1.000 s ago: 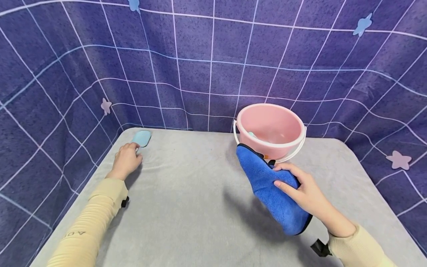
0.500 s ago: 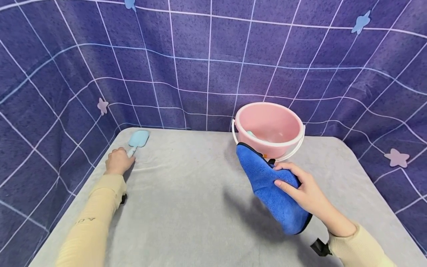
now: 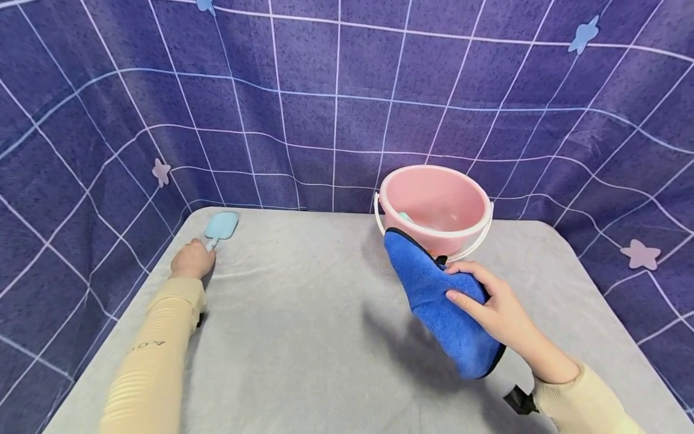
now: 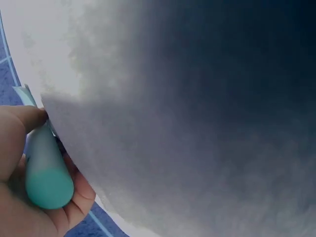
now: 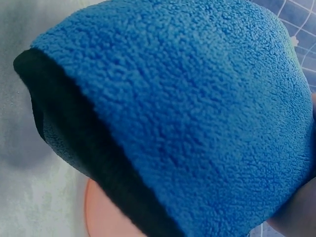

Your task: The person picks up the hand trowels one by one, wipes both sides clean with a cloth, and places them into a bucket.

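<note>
At the far left of the surface, my left hand [image 3: 193, 259] grips the handle of a tool with a flat, rounded light-blue head [image 3: 221, 225]. In the left wrist view its thick handle [image 4: 47, 173] fades from white to teal, with the thumb and curled fingers around it. My right hand [image 3: 496, 307] holds a folded, fluffy blue towel [image 3: 434, 295] with black edging, thumb on top. The towel hangs above the surface in front of the bucket and fills most of the right wrist view [image 5: 197, 113]. Most of the right fingers are hidden.
A pink bucket [image 3: 434, 241] with a white handle [image 3: 479, 244] stands at the back right. Something pale green [image 3: 404, 216] shows inside it. Grey cloth [image 3: 293, 313] covers the surface, and a purple gridded curtain [image 3: 303, 132] rises along its back and sides.
My left hand has drawn back a little from the tool's head, so more of the neck shows. The right hand and towel stay nearly still, while the head view shifts slightly.
</note>
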Action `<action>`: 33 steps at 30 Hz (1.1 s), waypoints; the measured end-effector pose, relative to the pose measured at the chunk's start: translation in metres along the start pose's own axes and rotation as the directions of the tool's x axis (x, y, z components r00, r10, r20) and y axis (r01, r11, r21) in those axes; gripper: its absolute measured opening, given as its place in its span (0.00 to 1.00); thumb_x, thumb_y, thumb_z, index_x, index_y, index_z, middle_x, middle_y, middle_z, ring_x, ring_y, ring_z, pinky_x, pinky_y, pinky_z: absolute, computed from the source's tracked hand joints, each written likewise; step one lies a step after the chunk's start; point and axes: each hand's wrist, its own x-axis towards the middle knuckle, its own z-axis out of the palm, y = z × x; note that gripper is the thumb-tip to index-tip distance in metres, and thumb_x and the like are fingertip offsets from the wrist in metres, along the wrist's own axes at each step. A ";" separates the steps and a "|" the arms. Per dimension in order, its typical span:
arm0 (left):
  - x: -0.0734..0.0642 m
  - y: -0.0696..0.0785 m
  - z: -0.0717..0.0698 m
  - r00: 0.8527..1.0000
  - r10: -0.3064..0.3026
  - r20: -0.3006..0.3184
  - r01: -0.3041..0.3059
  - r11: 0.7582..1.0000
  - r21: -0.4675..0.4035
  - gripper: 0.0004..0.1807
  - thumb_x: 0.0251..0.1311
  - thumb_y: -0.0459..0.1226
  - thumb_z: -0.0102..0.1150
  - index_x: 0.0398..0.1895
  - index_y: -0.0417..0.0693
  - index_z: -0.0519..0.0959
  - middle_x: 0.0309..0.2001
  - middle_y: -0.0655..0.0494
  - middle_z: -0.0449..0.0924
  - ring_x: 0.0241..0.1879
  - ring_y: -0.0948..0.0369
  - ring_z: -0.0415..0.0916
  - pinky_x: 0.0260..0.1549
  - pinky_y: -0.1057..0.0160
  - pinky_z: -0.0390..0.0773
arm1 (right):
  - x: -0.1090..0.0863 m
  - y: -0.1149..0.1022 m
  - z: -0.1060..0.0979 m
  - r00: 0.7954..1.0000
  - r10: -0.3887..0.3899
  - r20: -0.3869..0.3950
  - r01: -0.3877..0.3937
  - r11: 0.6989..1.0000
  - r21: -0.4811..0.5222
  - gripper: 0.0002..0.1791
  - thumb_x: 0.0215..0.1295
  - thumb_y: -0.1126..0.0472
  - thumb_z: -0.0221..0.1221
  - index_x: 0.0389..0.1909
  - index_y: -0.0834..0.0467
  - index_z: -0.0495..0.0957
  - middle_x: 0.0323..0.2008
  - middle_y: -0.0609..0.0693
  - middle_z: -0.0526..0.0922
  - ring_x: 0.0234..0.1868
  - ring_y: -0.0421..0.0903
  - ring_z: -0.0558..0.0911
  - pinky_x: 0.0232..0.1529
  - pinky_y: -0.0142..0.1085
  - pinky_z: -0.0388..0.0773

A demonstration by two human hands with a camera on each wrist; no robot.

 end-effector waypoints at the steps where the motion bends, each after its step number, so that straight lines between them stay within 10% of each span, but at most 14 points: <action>1: 0.000 0.000 -0.001 1.000 -0.004 0.017 0.004 1.000 0.000 0.26 0.64 0.44 0.44 0.44 0.21 0.63 0.43 0.20 0.70 0.43 0.30 0.72 0.33 0.40 0.74 | 0.000 0.000 0.000 1.000 0.001 -0.001 -0.001 1.000 0.001 0.22 0.51 0.76 0.64 0.46 0.56 0.75 0.48 0.53 0.78 0.53 0.31 0.73 0.55 0.21 0.64; 14: -0.001 -0.009 -0.011 0.996 0.017 0.083 -0.020 0.999 0.040 0.27 0.63 0.47 0.42 0.46 0.26 0.61 0.44 0.20 0.69 0.43 0.28 0.71 0.28 0.41 0.73 | 0.003 0.001 0.001 0.998 0.008 -0.069 -0.005 0.999 0.043 0.23 0.47 0.78 0.64 0.45 0.59 0.77 0.47 0.44 0.79 0.51 0.32 0.75 0.53 0.22 0.65; 33: -0.022 -0.002 -0.031 0.993 0.113 -0.020 -0.112 0.992 0.065 0.27 0.64 0.51 0.46 0.36 0.31 0.74 0.42 0.25 0.74 0.38 0.31 0.74 0.23 0.41 0.70 | 0.016 0.001 -0.016 0.983 0.081 -0.165 -0.069 0.995 0.076 0.23 0.45 0.79 0.64 0.44 0.64 0.74 0.41 0.37 0.77 0.43 0.34 0.74 0.45 0.24 0.66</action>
